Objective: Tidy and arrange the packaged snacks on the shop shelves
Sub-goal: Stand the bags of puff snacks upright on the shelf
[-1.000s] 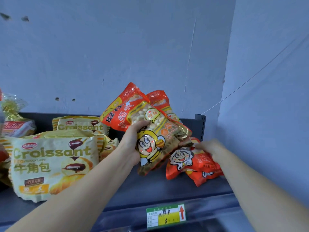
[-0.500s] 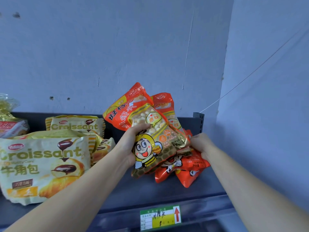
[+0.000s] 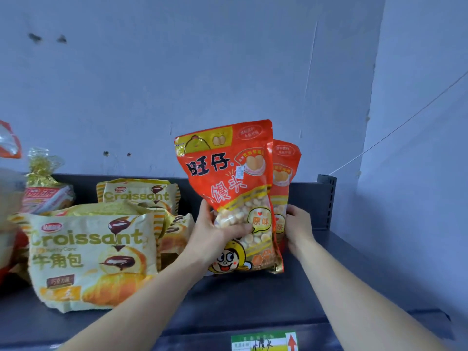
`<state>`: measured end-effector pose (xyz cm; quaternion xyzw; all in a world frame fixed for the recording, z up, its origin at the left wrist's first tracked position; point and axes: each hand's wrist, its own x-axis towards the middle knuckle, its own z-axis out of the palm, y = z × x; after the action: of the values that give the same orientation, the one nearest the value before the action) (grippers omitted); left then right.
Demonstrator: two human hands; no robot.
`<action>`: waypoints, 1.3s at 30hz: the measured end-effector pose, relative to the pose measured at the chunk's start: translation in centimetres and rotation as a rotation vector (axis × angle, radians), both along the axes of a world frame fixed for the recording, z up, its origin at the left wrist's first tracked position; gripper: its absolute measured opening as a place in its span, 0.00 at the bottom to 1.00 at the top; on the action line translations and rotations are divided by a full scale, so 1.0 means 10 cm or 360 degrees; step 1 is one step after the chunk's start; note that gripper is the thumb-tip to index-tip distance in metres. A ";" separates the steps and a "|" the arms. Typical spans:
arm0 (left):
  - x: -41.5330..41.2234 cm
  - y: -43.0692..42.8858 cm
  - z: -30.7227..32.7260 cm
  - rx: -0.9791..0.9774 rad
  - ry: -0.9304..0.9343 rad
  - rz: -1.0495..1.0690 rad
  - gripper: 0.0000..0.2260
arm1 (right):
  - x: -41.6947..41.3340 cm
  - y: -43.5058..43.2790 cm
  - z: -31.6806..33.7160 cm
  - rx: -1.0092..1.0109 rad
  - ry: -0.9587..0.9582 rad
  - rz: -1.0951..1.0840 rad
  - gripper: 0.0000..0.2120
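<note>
My left hand (image 3: 215, 233) grips the front red snack bag (image 3: 229, 178) upright on the shelf (image 3: 253, 297); my right hand (image 3: 298, 226) holds the rear red bag (image 3: 286, 168).

Croissant packs (image 3: 93, 252) sit left on the shelf (image 3: 253, 300) — snack bags (image 3: 228, 178) right.

The front red snack bag (image 3: 229, 188) reads "旺仔", "馒头" and "原味". The big yellow bag (image 3: 88, 259) reads "Croissant" and "牛角包"; the yellow bag behind (image 3: 136, 195) reads "Croissant".
</note>
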<state>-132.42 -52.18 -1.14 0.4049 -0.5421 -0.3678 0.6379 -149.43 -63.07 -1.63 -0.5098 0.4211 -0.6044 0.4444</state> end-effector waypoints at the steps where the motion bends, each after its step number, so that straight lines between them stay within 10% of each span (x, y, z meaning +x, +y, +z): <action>1: 0.00 -0.01 -0.05 0.0008 -0.0038 0.0002 0.30 | -0.02 -0.02 -0.03 0.0078 0.0032 0.0023 0.05; 12: 0.11 -0.13 0.05 0.0297 -0.0327 -0.0268 0.37 | -0.08 -0.04 0.02 0.0079 0.0184 0.0010 0.10; 30: -0.01 -0.28 0.20 0.0268 0.0103 -0.0159 0.41 | -0.06 -0.28 0.14 -0.0062 0.0062 -0.0429 0.12; 39: -0.05 -0.33 0.18 0.0363 0.0377 -0.0184 0.28 | -0.08 -0.44 0.32 0.0141 -0.0007 0.0143 0.15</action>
<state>-132.91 -55.43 0.62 0.3966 -0.4403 -0.5081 0.6250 -150.22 -67.46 1.56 -0.5068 0.4231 -0.5656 0.4942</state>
